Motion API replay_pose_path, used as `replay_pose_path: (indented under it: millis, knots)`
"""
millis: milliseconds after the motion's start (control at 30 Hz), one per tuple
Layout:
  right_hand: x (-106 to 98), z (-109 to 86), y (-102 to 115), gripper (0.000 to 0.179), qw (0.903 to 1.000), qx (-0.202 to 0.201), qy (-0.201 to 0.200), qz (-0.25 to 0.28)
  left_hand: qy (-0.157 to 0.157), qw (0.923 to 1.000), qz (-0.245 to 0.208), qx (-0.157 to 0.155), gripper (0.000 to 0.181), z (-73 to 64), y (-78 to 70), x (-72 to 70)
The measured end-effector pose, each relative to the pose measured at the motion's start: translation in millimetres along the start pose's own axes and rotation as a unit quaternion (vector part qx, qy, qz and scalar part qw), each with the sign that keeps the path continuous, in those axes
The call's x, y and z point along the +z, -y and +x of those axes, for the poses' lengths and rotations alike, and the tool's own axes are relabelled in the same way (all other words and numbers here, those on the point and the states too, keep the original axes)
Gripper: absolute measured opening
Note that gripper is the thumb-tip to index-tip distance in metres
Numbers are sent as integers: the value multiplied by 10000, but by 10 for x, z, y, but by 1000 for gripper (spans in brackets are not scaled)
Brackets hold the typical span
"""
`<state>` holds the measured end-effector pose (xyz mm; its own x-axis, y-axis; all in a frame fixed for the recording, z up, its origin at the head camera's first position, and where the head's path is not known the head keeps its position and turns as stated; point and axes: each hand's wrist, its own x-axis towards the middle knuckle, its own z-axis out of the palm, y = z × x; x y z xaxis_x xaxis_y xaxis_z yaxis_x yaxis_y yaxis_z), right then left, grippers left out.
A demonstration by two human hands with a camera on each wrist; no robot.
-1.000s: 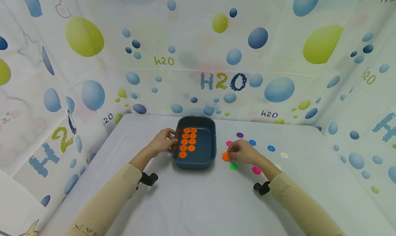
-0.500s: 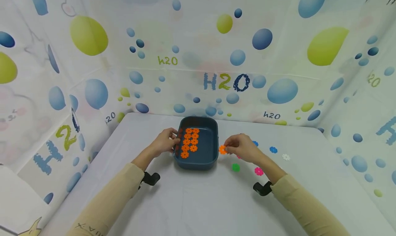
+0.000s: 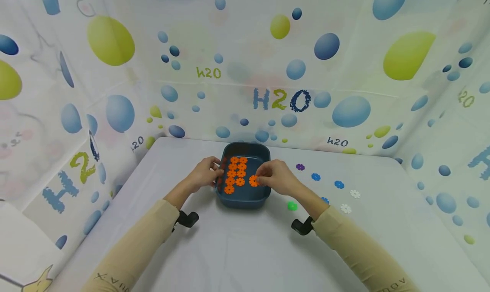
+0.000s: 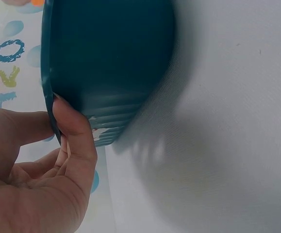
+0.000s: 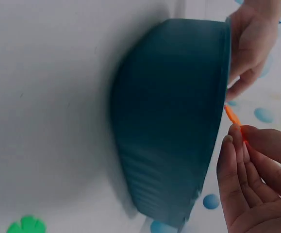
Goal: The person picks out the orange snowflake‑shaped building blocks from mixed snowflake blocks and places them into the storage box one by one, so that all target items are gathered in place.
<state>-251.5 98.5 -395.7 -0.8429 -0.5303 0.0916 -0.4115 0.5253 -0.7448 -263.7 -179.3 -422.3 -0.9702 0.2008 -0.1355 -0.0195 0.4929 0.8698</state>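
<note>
A dark blue plastic bin (image 3: 245,204) stands on the table, with several orange flower-shaped pieces (image 3: 231,173) laid in rows along its left side. At the bin's left rim, my left hand (image 3: 204,173) pinches the edge between thumb and fingers; the left wrist view shows this left hand (image 4: 57,174) on the rim from outside. Over the bin's right half, my right hand (image 3: 278,178) pinches one more orange flower-shaped piece (image 3: 253,181). In the right wrist view, that orange piece (image 5: 232,114) appears edge-on at the fingertips, above the rim.
On the white-covered table, right of the bin, lie loose flower pieces: a green one (image 3: 292,205), a purple one (image 3: 300,167), several blue ones including a blue piece (image 3: 339,184), and white ones like the white piece (image 3: 355,194). A printed curtain (image 3: 245,66) hangs behind.
My right hand has carried the orange flower piece leftward from the table to over the bin. My left hand stays at the bin's rim. My right forearm now covers the spots where pink pieces lay.
</note>
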Motion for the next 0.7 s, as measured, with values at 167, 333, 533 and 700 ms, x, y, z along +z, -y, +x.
replay_pose_path:
  millis: [167,333,533,700]
  knots:
    - [156,149,20,9,9995,-11,306,-61,-2,10000,-21,5,37,-3,-18,7]
    - [310,260,-17,4,9988,20,441,-197,9,10000,-42,-13,37,-8,-22,22]
    - [447,350,-31,4,9970,79,376,-673,20,10000,1,-39,38,-16,-25,21]
    - [493,411,2,6,9927,143,423,-1119,-18,10000,6,-3,38,-8,-18,-3]
